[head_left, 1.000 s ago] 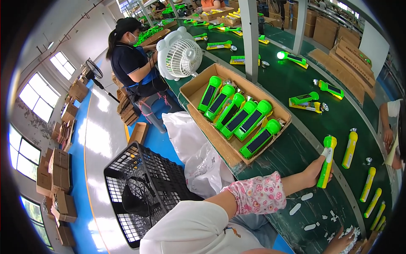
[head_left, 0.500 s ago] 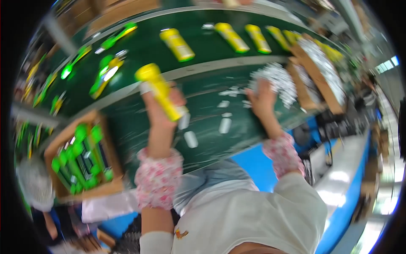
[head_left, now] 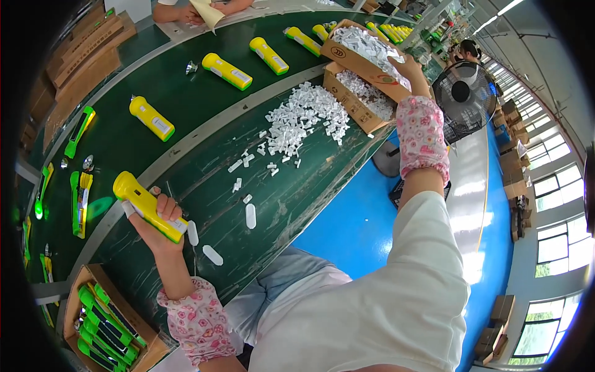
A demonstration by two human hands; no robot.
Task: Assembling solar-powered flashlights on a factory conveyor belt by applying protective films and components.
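Note:
My left hand (head_left: 158, 226) is closed around a yellow flashlight (head_left: 145, 204) with a green edge, held tilted above the green work surface. White elongated plastic pieces lie beside it: one (head_left: 193, 234) by the flashlight's lower end, another (head_left: 212, 255) nearer me, and a third (head_left: 250, 216) to the right. My right hand (head_left: 411, 69) reaches out at the far right, over the edge of a cardboard box (head_left: 365, 65) full of white plastic pieces. Its thumb and fingers look apart, with nothing visible between them. A heap of small white parts (head_left: 304, 115) is spread on the surface left of the boxes.
A second box (head_left: 353, 102) of small parts sits against the first. Yellow flashlights (head_left: 228, 71) line the green belt beyond a grey rail. At lower left is a box (head_left: 155, 347) of green-black pieces. A fan (head_left: 462, 93) stands at right; another person's hands (head_left: 192, 13) are across the belt.
My right hand has left the heap of small white parts and reached farther right to the box. The view has turned right. My left hand still holds the flashlight.

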